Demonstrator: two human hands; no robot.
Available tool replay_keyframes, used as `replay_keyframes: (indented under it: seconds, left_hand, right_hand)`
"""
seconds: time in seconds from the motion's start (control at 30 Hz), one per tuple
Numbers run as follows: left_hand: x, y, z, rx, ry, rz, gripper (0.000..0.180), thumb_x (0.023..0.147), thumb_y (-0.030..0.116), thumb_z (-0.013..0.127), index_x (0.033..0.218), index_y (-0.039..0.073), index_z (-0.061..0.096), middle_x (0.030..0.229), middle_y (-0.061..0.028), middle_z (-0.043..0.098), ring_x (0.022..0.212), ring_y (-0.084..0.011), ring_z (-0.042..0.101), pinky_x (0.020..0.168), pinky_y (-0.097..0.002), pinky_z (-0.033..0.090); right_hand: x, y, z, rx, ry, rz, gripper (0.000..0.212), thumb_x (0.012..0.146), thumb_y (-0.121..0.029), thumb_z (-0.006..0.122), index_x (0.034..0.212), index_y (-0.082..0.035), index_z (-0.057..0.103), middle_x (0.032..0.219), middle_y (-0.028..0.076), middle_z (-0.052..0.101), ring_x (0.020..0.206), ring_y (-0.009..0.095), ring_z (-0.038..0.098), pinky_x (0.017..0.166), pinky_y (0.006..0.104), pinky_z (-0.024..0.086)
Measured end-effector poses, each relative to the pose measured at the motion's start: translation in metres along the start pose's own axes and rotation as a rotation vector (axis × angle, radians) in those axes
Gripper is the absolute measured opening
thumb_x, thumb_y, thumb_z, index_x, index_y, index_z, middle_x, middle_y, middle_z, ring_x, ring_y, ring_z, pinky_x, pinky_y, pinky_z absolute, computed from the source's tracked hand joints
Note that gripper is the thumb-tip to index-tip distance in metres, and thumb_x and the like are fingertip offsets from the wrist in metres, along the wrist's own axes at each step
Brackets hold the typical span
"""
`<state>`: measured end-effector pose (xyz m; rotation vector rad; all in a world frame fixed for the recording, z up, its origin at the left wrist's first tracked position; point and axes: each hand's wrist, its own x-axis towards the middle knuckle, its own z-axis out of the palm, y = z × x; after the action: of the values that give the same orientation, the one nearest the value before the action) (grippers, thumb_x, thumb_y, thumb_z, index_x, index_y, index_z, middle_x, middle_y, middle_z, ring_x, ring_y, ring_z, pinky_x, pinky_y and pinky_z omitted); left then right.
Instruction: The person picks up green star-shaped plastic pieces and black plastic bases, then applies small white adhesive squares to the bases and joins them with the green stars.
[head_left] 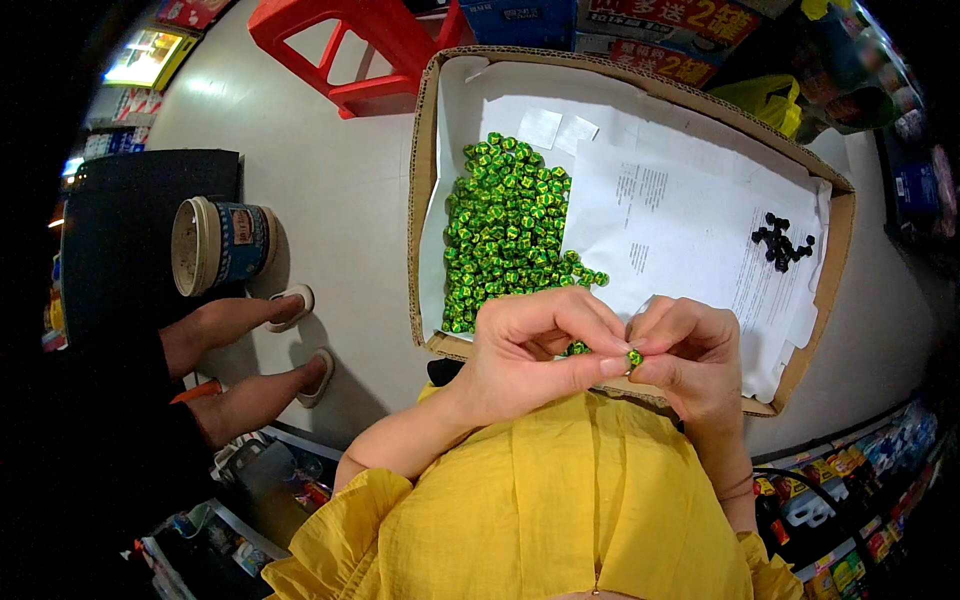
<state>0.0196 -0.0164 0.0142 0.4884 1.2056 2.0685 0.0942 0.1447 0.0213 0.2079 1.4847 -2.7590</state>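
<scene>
A small round green-and-yellow patterned bead (pixel 634 358) is held in front of my chest. My left hand (pixel 540 345) pinches it between thumb and forefinger, and my right hand (pixel 692 352) grips it the same way from the other side. Just beyond my hands lies a shallow cardboard tray (pixel 421 180) lined with white paper. Many similar green-and-yellow beads (pixel 505 230) are heaped on its left side, a few of them partly hidden behind my left hand. A small cluster of black pieces (pixel 778 240) lies on the printed sheet (pixel 690 215) at the right.
Two small white squares (pixel 541 128) lie near the tray's far side. Beyond it stand a red plastic stool (pixel 375 95) and stacked cartons (pixel 655 30). On the left are a bucket (pixel 240 245) and another person's legs (pixel 240 400). Shelves of packaged goods (pixel 850 510) line the lower right.
</scene>
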Motion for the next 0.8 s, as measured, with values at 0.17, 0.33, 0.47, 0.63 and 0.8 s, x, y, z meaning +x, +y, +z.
replay_keyframes:
  seconds: [0.17,0.33,0.47,0.63,0.8]
  left_hand:
    - [0.006,0.005,-0.011,0.462,-0.108,0.228,0.014,0.072,-0.01,0.065,0.081,0.0,0.06,0.086,-0.0153,0.06,0.076,-0.018,0.059,0.068,-0.0268,0.047]
    - [-0.001,-0.009,-0.005,-0.26,0.01,-0.001,0.013,0.075,-0.01,0.062,0.083,0.0,0.06,0.087,-0.0122,0.059,0.077,-0.0148,0.059,0.066,-0.0241,0.049]
    - [0.0,-0.003,0.001,-0.341,0.054,-0.135,0.014,0.073,-0.002,0.068,0.079,0.003,0.056,0.081,-0.0144,0.058,0.072,-0.019,0.058,0.065,-0.0285,0.049]
    - [0.0,-0.008,0.005,-0.314,0.016,-0.099,0.015,0.072,-0.002,0.069,0.078,0.003,0.058,0.081,-0.013,0.058,0.071,-0.0171,0.056,0.063,-0.0259,0.045]
    - [0.004,0.003,-0.006,0.058,-0.096,0.036,0.012,0.07,-0.004,0.069,0.077,0.002,0.062,0.08,-0.0135,0.06,0.069,-0.0174,0.056,0.06,-0.0261,0.045]
  right_hand:
    - [-0.004,-0.014,0.015,-0.534,0.136,-0.005,0.013,0.07,0.011,0.065,0.079,0.004,0.06,0.077,0.007,0.059,0.069,0.011,0.055,0.061,0.0219,0.042]
    - [-0.003,-0.002,0.013,-0.203,0.051,-0.08,0.012,0.071,0.01,0.064,0.08,0.004,0.06,0.08,0.009,0.059,0.07,0.012,0.055,0.062,0.0227,0.043]
    - [0.002,0.008,0.003,0.138,-0.042,-0.017,0.011,0.071,0.008,0.064,0.081,0.005,0.06,0.082,0.01,0.058,0.07,0.013,0.055,0.064,0.0234,0.044]
    - [0.004,0.008,0.002,0.173,-0.035,0.041,0.012,0.071,0.007,0.065,0.08,0.004,0.059,0.079,0.007,0.056,0.068,0.011,0.053,0.062,0.0219,0.042]
    - [0.005,-0.009,0.001,0.132,-0.032,0.264,0.013,0.07,0.006,0.067,0.079,0.001,0.059,0.076,0.004,0.055,0.069,0.008,0.05,0.062,0.0202,0.041]
